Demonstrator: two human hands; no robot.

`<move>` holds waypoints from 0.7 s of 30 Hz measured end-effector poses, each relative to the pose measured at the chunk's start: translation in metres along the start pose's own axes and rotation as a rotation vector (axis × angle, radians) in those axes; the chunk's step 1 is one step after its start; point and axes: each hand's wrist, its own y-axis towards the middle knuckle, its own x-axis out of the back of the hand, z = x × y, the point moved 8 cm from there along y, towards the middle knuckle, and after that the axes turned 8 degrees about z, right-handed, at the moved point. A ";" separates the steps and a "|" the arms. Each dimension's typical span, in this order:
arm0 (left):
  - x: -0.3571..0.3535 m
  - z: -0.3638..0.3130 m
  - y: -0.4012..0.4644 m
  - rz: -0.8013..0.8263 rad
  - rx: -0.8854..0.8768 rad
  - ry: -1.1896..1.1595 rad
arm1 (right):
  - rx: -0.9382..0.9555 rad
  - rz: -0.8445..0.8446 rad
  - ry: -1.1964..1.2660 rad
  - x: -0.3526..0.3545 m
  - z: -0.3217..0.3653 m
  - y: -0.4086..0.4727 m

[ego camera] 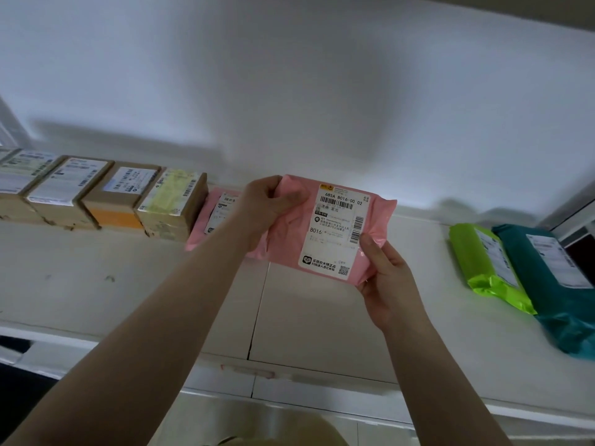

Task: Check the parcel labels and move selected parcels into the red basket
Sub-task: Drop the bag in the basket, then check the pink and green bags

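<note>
Head view showed much cut off or unclear: the leftmost cardboard box [14, 185] ran out of frame at the left edge, the teal mailer [557, 284] was cropped at the right edge, and a second pink mailer [212, 217] was largely hidden behind the left forearm, only its near-left part and a strip of label showing. Labels on the boxes were blurred and unreadable; only the held pink parcel [325, 230] had legible print, with "B016" on its white label [338, 230]. No red basket appeared anywhere. That parcel was lifted above the white shelf [128, 284], label facing the camera, toward the far middle of the scene. The left hand [267, 204] pinched its upper left corner, thumb pressed on the front and fingers curled behind. The right hand [389, 281] gripped the lower right edge, thumb flat on the label's edge, the other fingers hidden behind the bag. Four boxes stood touching in a row at the far left, against the white wall [289, 75]. A green mailer [489, 262] lay at the right, overlapping the teal one. Between the boxes and the green mailer the shelf surface lay bare out to its near edge, crossed by a dark seam [257, 310]
</note>
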 end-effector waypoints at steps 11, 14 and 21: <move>-0.011 -0.003 0.006 0.012 0.002 0.043 | 0.023 -0.032 -0.025 0.012 0.009 0.002; -0.010 -0.005 0.009 0.061 0.017 0.127 | 0.002 -0.048 -0.099 0.019 0.014 0.006; 0.001 0.042 0.003 -0.112 0.254 -0.132 | -0.027 -0.135 0.053 0.035 0.010 0.024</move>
